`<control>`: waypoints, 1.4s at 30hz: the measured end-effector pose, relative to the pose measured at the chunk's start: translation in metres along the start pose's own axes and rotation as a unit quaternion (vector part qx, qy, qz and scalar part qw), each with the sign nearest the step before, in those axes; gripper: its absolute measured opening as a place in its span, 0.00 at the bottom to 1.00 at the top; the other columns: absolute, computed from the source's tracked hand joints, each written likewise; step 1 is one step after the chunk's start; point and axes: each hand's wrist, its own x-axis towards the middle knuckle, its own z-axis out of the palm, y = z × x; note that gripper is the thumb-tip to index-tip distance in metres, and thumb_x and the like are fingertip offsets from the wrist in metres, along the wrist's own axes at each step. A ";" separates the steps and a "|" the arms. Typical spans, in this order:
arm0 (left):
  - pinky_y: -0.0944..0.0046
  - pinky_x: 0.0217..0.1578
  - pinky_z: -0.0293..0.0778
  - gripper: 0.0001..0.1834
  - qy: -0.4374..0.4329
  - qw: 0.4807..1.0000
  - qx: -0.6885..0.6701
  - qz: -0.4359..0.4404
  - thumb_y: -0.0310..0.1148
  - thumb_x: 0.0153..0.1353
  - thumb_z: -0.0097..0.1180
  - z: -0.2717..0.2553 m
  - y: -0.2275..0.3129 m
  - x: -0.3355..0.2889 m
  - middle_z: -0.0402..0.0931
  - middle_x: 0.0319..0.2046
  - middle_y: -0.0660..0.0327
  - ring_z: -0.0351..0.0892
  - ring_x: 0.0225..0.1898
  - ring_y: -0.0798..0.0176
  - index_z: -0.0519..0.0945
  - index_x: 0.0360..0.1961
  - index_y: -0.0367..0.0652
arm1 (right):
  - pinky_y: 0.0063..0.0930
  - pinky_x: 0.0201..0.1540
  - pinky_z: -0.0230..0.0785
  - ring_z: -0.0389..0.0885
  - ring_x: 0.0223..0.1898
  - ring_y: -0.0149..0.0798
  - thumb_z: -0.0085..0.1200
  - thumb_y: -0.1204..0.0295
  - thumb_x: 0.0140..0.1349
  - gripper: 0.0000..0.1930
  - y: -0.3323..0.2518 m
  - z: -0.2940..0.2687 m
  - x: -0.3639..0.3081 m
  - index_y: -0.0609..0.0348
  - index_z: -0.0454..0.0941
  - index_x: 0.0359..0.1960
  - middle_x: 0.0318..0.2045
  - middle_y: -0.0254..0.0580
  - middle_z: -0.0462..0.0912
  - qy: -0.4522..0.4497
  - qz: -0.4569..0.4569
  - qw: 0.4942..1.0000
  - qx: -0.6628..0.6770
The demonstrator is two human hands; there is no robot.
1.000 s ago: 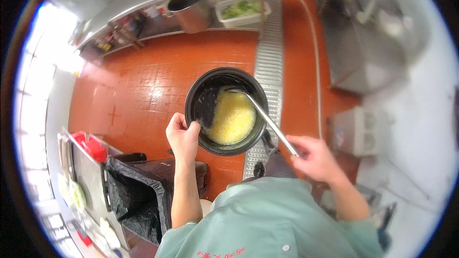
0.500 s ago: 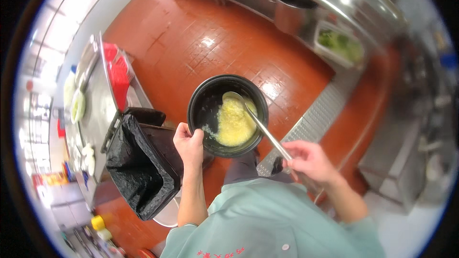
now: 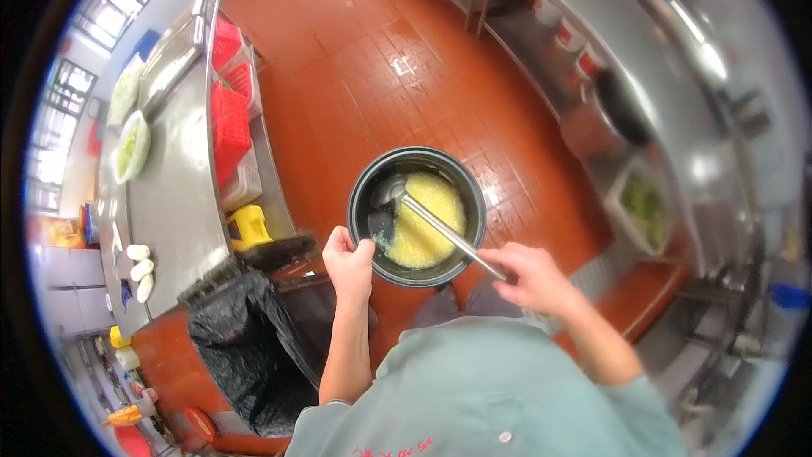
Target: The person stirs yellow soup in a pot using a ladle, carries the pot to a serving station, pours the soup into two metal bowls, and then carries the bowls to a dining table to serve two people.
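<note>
Pot point(image 3: 417, 218) rim in L fingers point(image 3: 359, 247).

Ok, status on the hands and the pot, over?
Left hand grips the pot rim. Right hand holds the ladle, bowl down in yellow food. Black bin below left, not touching.

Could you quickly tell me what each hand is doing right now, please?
Left hand: closed on the rim of the black pot.
Right hand: closed around the handle of the metal ladle, whose bowl is inside the pot.
</note>
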 end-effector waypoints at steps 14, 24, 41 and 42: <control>0.74 0.23 0.62 0.15 0.126 0.982 -0.098 -0.100 0.13 0.47 0.53 0.045 0.034 0.280 0.67 0.21 0.71 0.63 0.21 0.76 0.65 0.20 0.47 | 0.29 0.34 0.73 0.78 0.31 0.30 0.60 0.56 0.61 0.17 0.067 -0.076 0.372 0.60 0.77 0.33 0.27 0.38 0.81 -0.135 0.213 0.941 0.227; 0.75 0.21 0.55 0.15 0.166 0.981 -0.085 -0.049 0.14 0.48 0.52 0.079 0.043 0.503 0.64 0.20 0.74 0.58 0.21 0.79 0.63 0.19 0.47 | 0.26 0.27 0.73 0.81 0.29 0.32 0.57 0.61 0.65 0.16 0.109 -0.079 0.641 0.64 0.76 0.39 0.30 0.41 0.82 -0.217 0.293 0.867 0.339; 0.69 0.27 0.68 0.06 -0.039 0.983 0.170 -0.059 0.29 0.52 0.56 0.150 0.111 1.029 0.75 0.22 0.64 0.72 0.25 0.72 0.77 0.29 0.36 | 0.25 0.24 0.67 0.76 0.23 0.31 0.61 0.72 0.52 0.09 0.148 -0.142 1.094 0.67 0.81 0.31 0.24 0.41 0.81 0.015 0.347 0.870 0.349; 0.68 0.30 0.72 0.11 -0.048 0.974 0.211 -0.061 0.31 0.53 0.56 0.155 0.119 1.058 0.80 0.25 0.60 0.77 0.28 0.69 0.80 0.35 0.34 | 0.26 0.24 0.67 0.76 0.23 0.31 0.61 0.71 0.52 0.08 0.153 -0.141 1.125 0.66 0.80 0.28 0.22 0.41 0.80 0.004 0.340 0.878 0.338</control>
